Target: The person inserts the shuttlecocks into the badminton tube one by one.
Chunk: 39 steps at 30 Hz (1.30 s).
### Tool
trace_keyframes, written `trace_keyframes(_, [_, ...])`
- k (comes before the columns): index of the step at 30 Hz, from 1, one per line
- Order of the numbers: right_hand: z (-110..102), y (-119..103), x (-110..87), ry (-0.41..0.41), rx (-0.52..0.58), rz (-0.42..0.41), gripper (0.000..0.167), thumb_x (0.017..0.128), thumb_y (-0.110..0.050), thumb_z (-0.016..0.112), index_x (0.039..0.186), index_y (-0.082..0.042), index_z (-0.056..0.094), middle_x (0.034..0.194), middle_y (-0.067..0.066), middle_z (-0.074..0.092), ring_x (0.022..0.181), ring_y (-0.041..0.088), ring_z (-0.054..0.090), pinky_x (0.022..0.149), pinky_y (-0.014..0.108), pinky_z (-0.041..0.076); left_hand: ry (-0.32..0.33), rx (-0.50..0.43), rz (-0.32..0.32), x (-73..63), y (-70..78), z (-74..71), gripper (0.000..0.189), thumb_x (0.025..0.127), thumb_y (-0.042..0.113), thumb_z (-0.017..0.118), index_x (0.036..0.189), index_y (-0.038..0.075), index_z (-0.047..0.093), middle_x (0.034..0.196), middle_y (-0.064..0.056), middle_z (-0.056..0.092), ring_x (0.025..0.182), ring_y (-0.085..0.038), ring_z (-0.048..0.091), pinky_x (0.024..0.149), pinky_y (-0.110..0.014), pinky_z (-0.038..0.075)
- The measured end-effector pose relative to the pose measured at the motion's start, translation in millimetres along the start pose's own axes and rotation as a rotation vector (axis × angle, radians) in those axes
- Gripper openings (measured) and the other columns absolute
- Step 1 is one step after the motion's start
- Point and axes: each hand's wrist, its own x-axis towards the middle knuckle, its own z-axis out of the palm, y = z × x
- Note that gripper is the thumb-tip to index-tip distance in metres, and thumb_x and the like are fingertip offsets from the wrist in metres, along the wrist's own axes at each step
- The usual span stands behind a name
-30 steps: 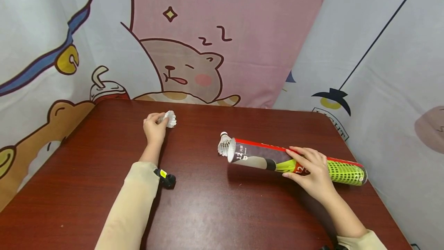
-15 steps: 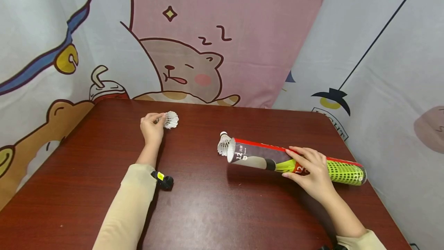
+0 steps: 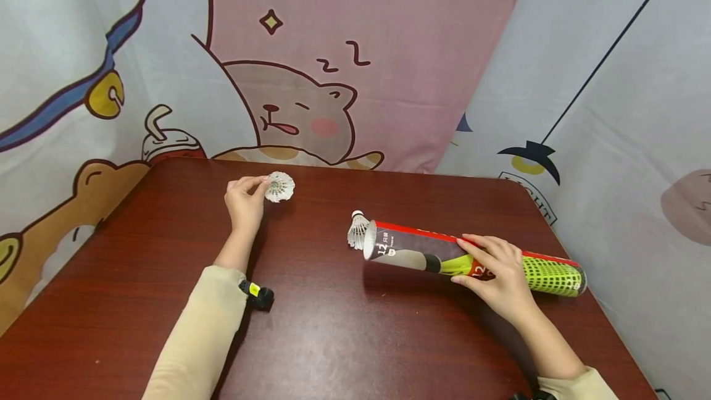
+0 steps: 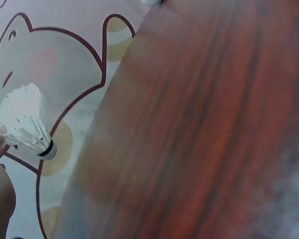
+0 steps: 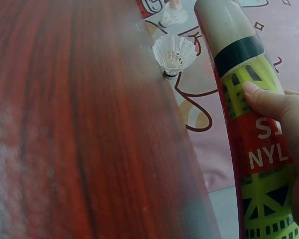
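My left hand (image 3: pixel 245 205) pinches a white feather shuttlecock (image 3: pixel 279 187) by the rim of its skirt, near the table's far left. The skirt's open end faces the head camera; in the left wrist view the same shuttlecock (image 4: pixel 25 117) shows its black-banded cork pointing down and right. On the right, my right hand (image 3: pixel 500 279) grips a printed shuttlecock tube (image 3: pixel 411 245) around its middle, lying nearly level with its open mouth to the left. A second shuttlecock (image 3: pixel 358 232) stands cork up on the table by that mouth, partly hidden behind it. The tube's inside is not visible.
The brown wooden table (image 3: pixel 328 326) ends at a cartoon-printed curtain (image 3: pixel 389 66) behind it and on both sides. A black wrist camera (image 3: pixel 259 296) is strapped to the left wrist.
The left hand has turned the pinched shuttlecock so its skirt opens toward the head camera, shifting it slightly right and up. The right hand, tube and second shuttlecock stay put.
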Motion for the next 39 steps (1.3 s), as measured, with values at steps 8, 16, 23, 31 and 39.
trace_keyframes(8, [0, -1, 0.4, -0.01, -0.005, 0.014, 0.076, 0.059, -0.028, 0.09, 0.128, -0.014, 0.063, 0.127, 0.008, 0.058, 0.116, 0.026, 0.043, 0.085, 0.043, 0.023, -0.031, -0.072, 0.051, -4.8, 25.2, -0.4, 0.009, 0.081, 0.004, 0.076, 0.087, -0.003, 0.075, 0.085, -0.013, 0.071, 0.085, -0.024, 0.052, 0.077, -0.03, 0.037])
trace_keyframes(16, [1, -1, 1.0, 0.026, -0.002, -0.009, 0.069, 0.078, -0.061, 0.066, 0.127, -0.014, 0.064, 0.126, 0.008, 0.059, 0.115, 0.026, 0.045, 0.084, 0.043, 0.023, -0.049, -0.112, 0.115, -13.7, 47.4, -2.5, 0.009, 0.08, 0.006, 0.078, 0.084, -0.001, 0.075, 0.081, -0.011, 0.071, 0.085, -0.021, 0.054, 0.077, -0.029, 0.039])
trace_keyframes(23, [1, -1, 1.5, 0.044, 0.004, -0.029, 0.068, 0.074, -0.053, 0.076, 0.127, -0.013, 0.064, 0.125, 0.008, 0.06, 0.113, 0.028, 0.046, 0.084, 0.042, 0.023, -0.091, -0.173, 0.191, -21.3, 67.1, -6.3, 0.006, 0.079, 0.003, 0.077, 0.084, -0.001, 0.075, 0.08, -0.01, 0.071, 0.082, -0.02, 0.053, 0.075, -0.028, 0.039])
trace_keyframes(31, [2, -2, 2.5, 0.065, -0.001, -0.038, 0.068, 0.077, -0.06, 0.067, 0.125, -0.012, 0.065, 0.124, 0.008, 0.06, 0.113, 0.029, 0.046, 0.084, 0.043, 0.024, -0.145, -0.226, 0.213, -30.7, 93.5, -10.8, 0.006, 0.077, -0.007, 0.075, 0.082, -0.005, 0.074, 0.08, -0.015, 0.07, 0.08, -0.022, 0.051, 0.072, -0.026, 0.038])
trace_keyframes(39, [2, -2, 2.3, 0.063, -0.008, -0.031, 0.067, 0.078, -0.06, 0.066, 0.125, -0.012, 0.065, 0.125, 0.008, 0.06, 0.113, 0.03, 0.046, 0.084, 0.044, 0.024, -0.234, -0.326, 0.154, -43.8, 140.7, -23.5, 0.006, 0.078, -0.011, 0.072, 0.083, -0.012, 0.07, 0.079, -0.022, 0.065, 0.082, -0.014, 0.052, 0.071, -0.023, 0.04])
